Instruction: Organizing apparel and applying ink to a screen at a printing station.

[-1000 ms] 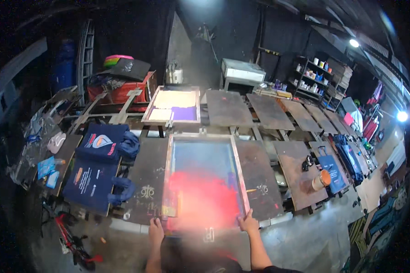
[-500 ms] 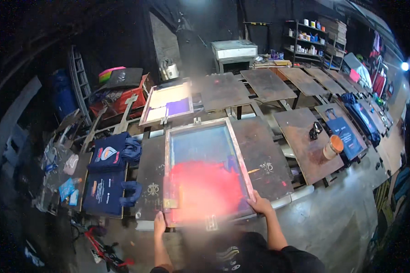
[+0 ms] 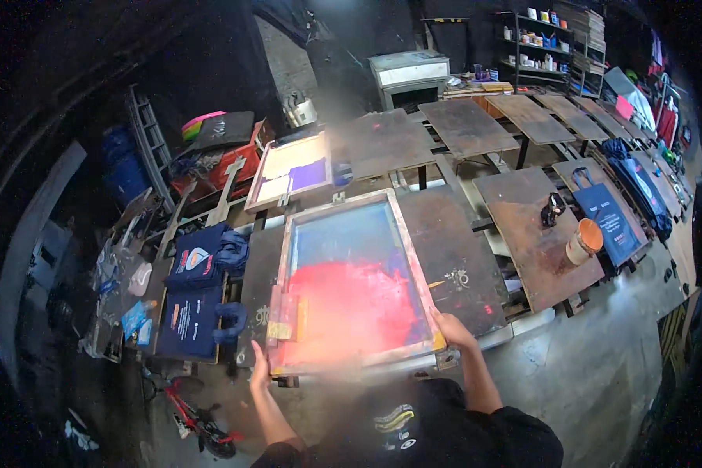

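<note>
A wooden-framed printing screen [image 3: 418, 269] lies tilted before me, its near end raised off the dark board [image 3: 464, 273]. Bright pinkish-red ink [image 3: 355, 300] covers the nearer half of its bluish mesh. Along its left side rests what looks like a squeegee [image 3: 287, 318], light brown and blurred. My right hand [image 3: 455, 331] is closed around the frame's near right corner. At the near left corner, my left hand [image 3: 260, 368] grips the frame's edge from the side, fingertips pointing up; some fingers are hidden.
Dark blue printed bags [image 3: 189, 321] lie on a board to the left. Another screen [image 3: 288, 173] with purple ink stands beyond. To the right are a round container [image 3: 583, 240], a small black object [image 3: 552, 209] and a blue bag [image 3: 607, 222]. A red bicycle [image 3: 195, 417] lies at lower left.
The screen's near end has come up and shifted left, with both hands moving along with it. The squeegee-like piece shows more fully, and the whole view has turned slightly.
</note>
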### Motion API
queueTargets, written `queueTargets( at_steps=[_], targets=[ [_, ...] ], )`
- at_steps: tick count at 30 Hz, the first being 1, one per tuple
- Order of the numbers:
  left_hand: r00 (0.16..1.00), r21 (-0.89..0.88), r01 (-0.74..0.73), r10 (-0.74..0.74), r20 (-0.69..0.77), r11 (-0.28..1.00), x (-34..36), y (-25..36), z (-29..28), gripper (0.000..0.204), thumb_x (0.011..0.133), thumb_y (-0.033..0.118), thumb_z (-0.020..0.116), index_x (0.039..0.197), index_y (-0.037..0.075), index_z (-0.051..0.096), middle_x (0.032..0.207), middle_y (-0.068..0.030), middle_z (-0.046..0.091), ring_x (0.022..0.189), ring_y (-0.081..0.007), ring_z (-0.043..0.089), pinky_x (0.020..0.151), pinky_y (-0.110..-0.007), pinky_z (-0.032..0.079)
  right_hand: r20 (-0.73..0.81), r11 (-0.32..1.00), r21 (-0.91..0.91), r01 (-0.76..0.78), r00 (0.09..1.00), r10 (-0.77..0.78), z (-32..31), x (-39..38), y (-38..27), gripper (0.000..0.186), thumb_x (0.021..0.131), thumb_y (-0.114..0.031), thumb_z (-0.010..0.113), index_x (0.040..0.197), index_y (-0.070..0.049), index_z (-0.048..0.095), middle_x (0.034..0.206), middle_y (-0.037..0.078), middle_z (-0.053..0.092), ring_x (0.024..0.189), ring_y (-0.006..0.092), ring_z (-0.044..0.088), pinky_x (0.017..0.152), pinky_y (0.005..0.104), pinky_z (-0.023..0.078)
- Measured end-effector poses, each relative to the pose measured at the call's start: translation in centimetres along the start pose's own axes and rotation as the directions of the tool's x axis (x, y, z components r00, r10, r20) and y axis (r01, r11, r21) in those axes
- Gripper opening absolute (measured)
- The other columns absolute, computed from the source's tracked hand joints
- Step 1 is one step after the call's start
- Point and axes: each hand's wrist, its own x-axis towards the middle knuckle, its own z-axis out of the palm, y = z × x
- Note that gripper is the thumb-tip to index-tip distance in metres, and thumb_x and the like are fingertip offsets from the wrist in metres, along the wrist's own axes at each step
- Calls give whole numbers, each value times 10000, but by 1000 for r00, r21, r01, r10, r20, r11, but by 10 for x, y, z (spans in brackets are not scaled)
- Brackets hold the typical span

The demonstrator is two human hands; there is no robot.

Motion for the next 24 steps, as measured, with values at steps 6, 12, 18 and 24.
queueTargets(
  at_steps=[6, 12, 18, 24],
  targets=[
    [989, -63, 134, -129, 68, 989, 1, -2, 1, 1379, 748, 1062, 193, 1534, -37, 470, 1488, -187, 594, 1345, -347, 587, 1129, -523, 454, 228, 817, 533, -220, 967, 112, 10, 10, 7, 663, 1073, -520, 579, 1338, 86, 618, 1197, 83, 689, 1004, 153, 647, 857, 323, 549],
    [981, 46, 191, -192, 32, 981, 11, 18, 13, 1313, 786, 1036, 185, 1608, 28, 369, 1539, -181, 541, 1364, -354, 572, 1090, -557, 495, 214, 901, 367, -233, 963, 162, 10, 20, -2, 759, 942, -569, 745, 1300, 95, 660, 1088, 89, 722, 894, 183, 665, 785, 357, 546],
    [975, -62, 221, -219, 26, 973, -5, 14, 55, 1230, 830, 1007, 218, 1633, 84, 343, 1568, -178, 509, 1381, -352, 558, 1086, -564, 493, -6, 948, 306, -91, 995, 98, 6, 30, 14, 518, 866, -421, 854, 1048, 54, 760, 869, 59, 711, 730, 148, 645, 625, 340, 511],
    [970, -41, 178, -183, -161, 983, 0, 15, 60, 1044, 939, 893, 313, 1628, 113, 388, 1602, -174, 475, 1427, -331, 519, 1093, -538, 478, -14, 968, 251, 3, 1000, 1, -18, 43, 6, 372, 794, -237, 905, 981, 38, 738, 791, 46, 681, 614, 139, 598, 552, 327, 477]
  ],
)
